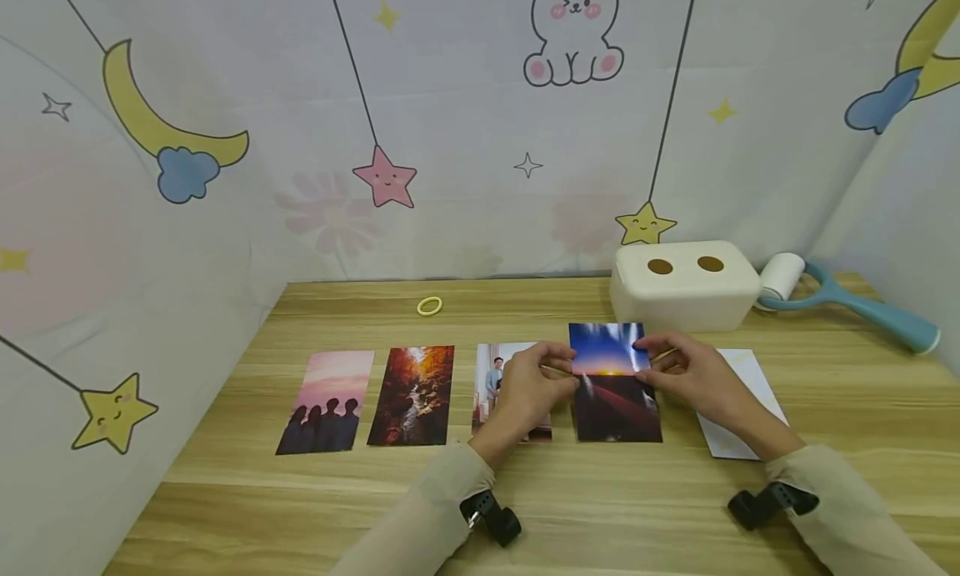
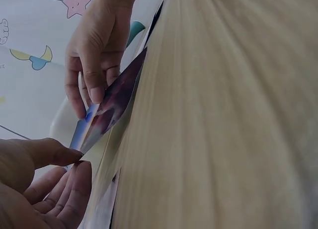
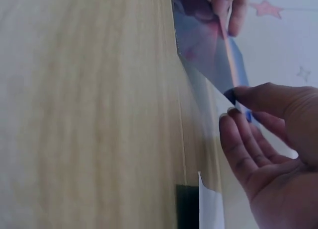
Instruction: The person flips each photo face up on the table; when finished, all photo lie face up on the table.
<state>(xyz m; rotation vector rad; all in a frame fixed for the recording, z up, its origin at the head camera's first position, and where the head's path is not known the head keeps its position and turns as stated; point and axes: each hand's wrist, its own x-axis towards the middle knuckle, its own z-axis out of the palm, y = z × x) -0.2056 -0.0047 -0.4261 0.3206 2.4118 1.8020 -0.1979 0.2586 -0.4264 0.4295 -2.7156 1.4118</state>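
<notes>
Between both hands is a glossy sunset photo (image 1: 615,409), blue sky above a dark foreground. My left hand (image 1: 531,386) pinches its left edge between thumb and fingers, and my right hand (image 1: 693,376) pinches the right edge. Both wrist views show the photo (image 2: 118,102) tilted up off the wood, with thumbs on its face and fingers behind. Partly hidden under my left forearm lies a photo of people (image 1: 486,393). A white-backed stack or card (image 1: 738,409) lies beneath my right wrist. Further left lie an autumn stream photo (image 1: 412,397) and a pink-sky silhouette photo (image 1: 330,401).
A cream box (image 1: 686,297) with two round holes stands behind the sunset photo. To its right lies a lint roller (image 1: 862,301) with a blue handle. A small yellow ring (image 1: 430,307) is near the back edge of the wooden table (image 1: 315,509). A patterned curtain hangs behind.
</notes>
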